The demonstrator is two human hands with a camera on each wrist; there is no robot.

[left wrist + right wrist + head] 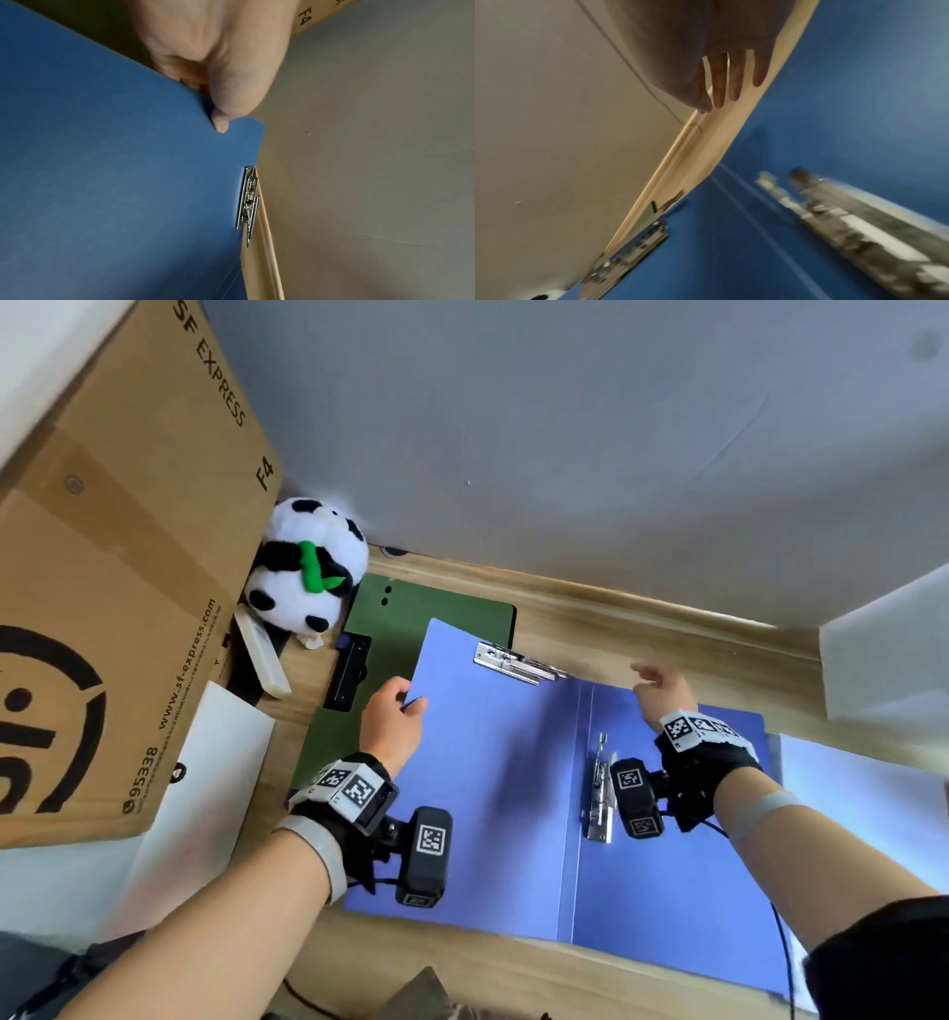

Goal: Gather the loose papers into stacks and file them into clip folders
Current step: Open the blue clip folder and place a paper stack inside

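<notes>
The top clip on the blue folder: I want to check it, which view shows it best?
The head view: the top clip shows whole and sharp at the folder's far edge. The left wrist sees it edge-on; the right wrist shows it blurred, low in frame.

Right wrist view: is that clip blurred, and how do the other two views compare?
Right wrist: the long metal clip on the blue folder is smeared, likely too close or moving; the right hand is dim and backlit. Left wrist: sharp, with the left hand pinching the folder edge, the end clip crisp. Head: sharp centre, edges bowed by the wide lens, cardboard box curved.
</notes>
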